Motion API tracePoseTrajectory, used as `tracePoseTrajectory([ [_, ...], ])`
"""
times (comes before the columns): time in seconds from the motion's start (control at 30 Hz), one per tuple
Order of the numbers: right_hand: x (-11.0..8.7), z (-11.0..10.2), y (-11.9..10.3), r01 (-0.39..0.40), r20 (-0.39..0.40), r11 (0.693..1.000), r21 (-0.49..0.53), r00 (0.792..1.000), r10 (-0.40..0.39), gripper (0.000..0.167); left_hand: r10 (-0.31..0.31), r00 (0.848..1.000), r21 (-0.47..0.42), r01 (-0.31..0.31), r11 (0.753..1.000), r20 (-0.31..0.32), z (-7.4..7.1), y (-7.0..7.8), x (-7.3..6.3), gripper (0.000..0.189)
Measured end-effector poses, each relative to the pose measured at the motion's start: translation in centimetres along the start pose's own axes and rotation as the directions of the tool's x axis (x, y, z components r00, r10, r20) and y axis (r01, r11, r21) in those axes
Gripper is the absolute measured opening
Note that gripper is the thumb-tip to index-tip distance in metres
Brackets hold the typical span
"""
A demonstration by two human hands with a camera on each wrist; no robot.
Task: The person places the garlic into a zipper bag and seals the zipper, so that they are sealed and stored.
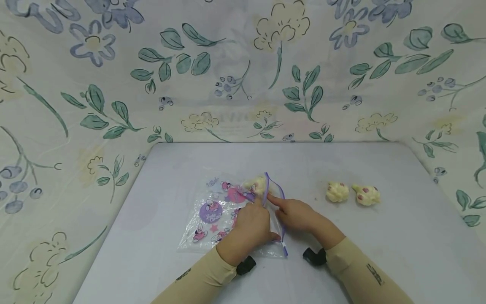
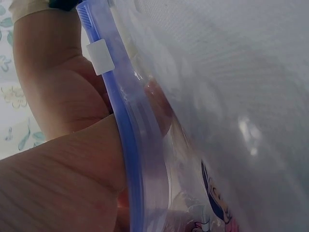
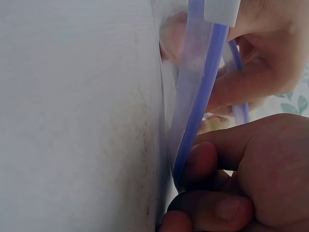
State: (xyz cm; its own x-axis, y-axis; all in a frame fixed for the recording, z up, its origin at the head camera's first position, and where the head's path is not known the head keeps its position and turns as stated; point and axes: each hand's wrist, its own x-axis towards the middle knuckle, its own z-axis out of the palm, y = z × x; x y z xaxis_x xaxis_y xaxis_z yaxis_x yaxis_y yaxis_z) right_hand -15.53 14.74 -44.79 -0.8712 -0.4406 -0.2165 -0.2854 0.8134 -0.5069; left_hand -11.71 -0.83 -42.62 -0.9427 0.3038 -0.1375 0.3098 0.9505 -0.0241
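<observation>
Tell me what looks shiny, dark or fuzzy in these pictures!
Head view: soft, even light, small glints on the slider zip bag; left wrist view: a blurry glare spot right of the blue zip strip; right wrist view: shadowy fingers on the right hand.

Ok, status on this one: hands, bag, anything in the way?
Left hand gripping bag, right hand at its zip. One lump inside; two lumps outside, to the right. Hands crowd the zip.
</observation>
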Motion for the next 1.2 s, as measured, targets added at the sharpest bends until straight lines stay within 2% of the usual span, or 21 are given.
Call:
tracePoseTrajectory([
  [0.2,0.5,-0.3,0.1,0.017,0.033,0.999,0.033,0.999,-0.018,0.053,-0.006,1.0,0.015,0.006,1.0,-0.012,0.1,0.1,-0.1,0.078],
  [0.4,0.6,-0.8,0.3,-0.014,0.064,0.993,0.114,0.998,0.006,0.053,-0.021,1.0,0.013,0.021,1.0,-0.012,0.1,0.2,-0.1,0.08],
  [0.57,0.7,-0.9,0.5,0.0,0.068,0.993,0.122,0.998,-0.009,0.052,-0.01,0.999,0.019,0.01,1.0,-0.03,0.0,0.0,-0.2,0.08],
  [0.77,0.3,-1.4,1.2,0.036,0.088,0.982,0.185,0.995,-0.053,0.053,0.001,0.999,0.013,-0.001,1.0,-0.038,-0.1,-0.1,-0.4,0.08],
  [0.9,-0.8,-2.7,2.2,0.019,0.096,0.965,0.26,0.994,-0.045,0.057,0.0,1.0,0.006,0.0,1.0,-0.029,0.0,-0.1,-0.3,0.076],
  [1.0,-1.8,-4.3,3.2,0.007,0.002,0.961,0.276,1.0,-0.008,0.066,-0.004,1.0,-0.009,0.004,1.0,-0.021,-0.1,-0.1,-0.3,0.074],
  [1.07,-2.5,-5.2,4.1,0.001,-0.104,0.961,0.275,0.994,0.029,0.075,-0.006,1.0,-0.013,0.006,1.0,-0.016,-0.1,-0.2,-0.3,0.073],
  [1.13,-3.1,-6.0,5.0,-0.02,-0.24,0.96,0.28,0.966,0.09,0.08,-0.004,1.0,-0.001,0.004,1.0,-0.019,0.0,-0.2,-0.3,0.073],
  [1.2,-3.6,-6.4,5.9,-0.036,-0.392,0.955,0.293,0.907,0.154,0.079,-0.003,1.0,0.015,0.003,1.0,-0.025,0.0,-0.3,-0.4,0.072],
])
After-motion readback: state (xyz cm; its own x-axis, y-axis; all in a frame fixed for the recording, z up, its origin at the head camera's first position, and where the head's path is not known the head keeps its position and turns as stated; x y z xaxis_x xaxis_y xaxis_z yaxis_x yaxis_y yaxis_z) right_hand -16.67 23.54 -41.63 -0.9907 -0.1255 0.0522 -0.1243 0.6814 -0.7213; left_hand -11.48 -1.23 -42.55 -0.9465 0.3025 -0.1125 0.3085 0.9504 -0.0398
